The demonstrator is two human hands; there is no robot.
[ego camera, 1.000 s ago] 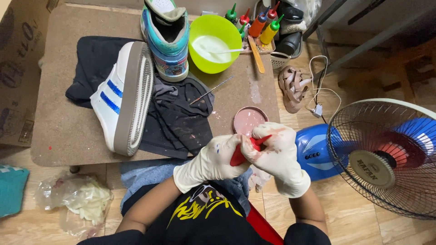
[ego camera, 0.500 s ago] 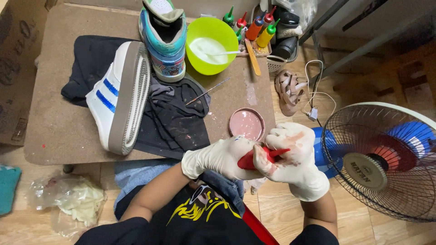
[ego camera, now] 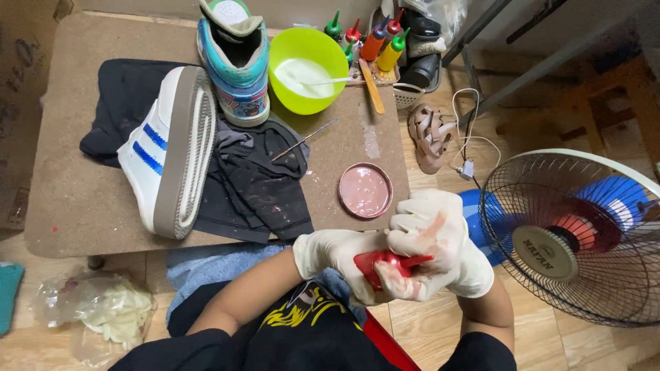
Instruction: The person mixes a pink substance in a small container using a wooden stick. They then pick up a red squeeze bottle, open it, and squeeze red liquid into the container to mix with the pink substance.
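gripping red nozzle cap (ego camera: 385, 262) between both gloved hands, left hand (ego camera: 340, 257) beneath, right hand (ego camera: 434, 242) closed over it

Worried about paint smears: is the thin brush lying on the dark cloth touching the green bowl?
Apart. The head view shows bare tabletop between the brush tip and the green bowl.
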